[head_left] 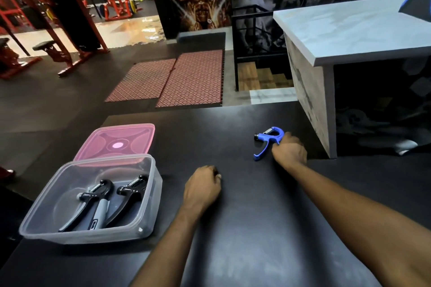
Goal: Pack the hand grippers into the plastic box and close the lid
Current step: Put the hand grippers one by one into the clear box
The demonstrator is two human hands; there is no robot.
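Observation:
A clear plastic box (42,221) stands open at the left of the black table, with two black hand grippers (100,200) lying side by side inside it. Its pink lid (119,141) lies flat just behind the box. A blue hand gripper (265,144) lies on the table at the right, and my right hand (290,152) is closed around one of its handles. My left hand (203,187) rests on the table as a loose fist, right of the box, holding nothing.
The black table (245,228) fills the foreground. A white counter (349,30) rises at the right, close behind the blue gripper. Beyond the table are red floor mats (177,77), a stairwell with a black railing (251,37) and red gym machines (58,30).

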